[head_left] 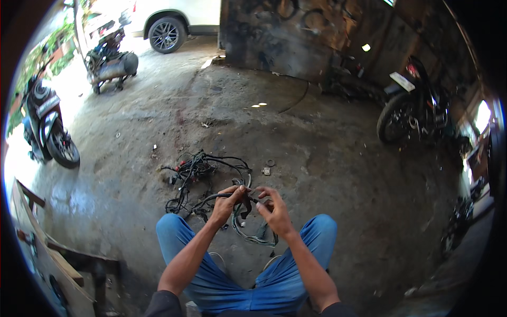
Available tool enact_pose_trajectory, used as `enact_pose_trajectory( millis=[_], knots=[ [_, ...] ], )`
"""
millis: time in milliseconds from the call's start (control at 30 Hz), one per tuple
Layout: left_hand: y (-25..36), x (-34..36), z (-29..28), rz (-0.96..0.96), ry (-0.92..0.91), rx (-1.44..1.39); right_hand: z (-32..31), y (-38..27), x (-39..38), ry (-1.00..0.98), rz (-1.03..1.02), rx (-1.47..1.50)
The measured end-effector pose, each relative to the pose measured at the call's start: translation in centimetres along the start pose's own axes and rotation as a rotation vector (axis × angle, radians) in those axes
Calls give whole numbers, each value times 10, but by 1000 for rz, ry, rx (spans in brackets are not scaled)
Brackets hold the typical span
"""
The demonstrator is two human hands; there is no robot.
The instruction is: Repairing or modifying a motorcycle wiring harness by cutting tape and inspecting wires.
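A dark bundled wiring harness [211, 197] stretches across the ground and up between my knees. My left hand [229, 203] is closed round its sleeved part, thumb on top. A short dark strip [245, 209] hangs down just beneath the hands. Close on the other side, my right hand [273, 212] has curled fingers, with thumb and a finger at a thin dark end of the harness; the index finger is lifted apart. Looser wires with several connectors [195, 168] lie tangled beyond my left hand. Greenish wires [257, 240] loop below my right hand.
A small pale square part [266, 171] and a ring [270, 163] lie on the concrete ahead. Motorcycles stand at left [50, 129] and right [409, 113]. A compressor [112, 66] and a white car [200, 18] are farther off. A wooden bench [58, 259] is at near left.
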State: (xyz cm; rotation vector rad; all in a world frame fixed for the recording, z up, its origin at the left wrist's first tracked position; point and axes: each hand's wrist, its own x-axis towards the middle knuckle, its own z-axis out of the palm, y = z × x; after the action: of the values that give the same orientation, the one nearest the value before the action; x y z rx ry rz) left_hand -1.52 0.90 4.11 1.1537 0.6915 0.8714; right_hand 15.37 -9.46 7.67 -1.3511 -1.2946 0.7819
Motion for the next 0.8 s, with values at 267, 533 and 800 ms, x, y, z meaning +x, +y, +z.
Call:
enact_pose_trajectory(
  millis=[267,533,800],
  knots=[
    [11,-12,1,-98,-56,-133,23,2,-15,87,-405,-536],
    [13,-15,-5,-159,-61,-155,39,-20,-15,273,-350,-457],
    [7,-14,10,-57,1,180,28,23,9,447,297,376]
  ],
)
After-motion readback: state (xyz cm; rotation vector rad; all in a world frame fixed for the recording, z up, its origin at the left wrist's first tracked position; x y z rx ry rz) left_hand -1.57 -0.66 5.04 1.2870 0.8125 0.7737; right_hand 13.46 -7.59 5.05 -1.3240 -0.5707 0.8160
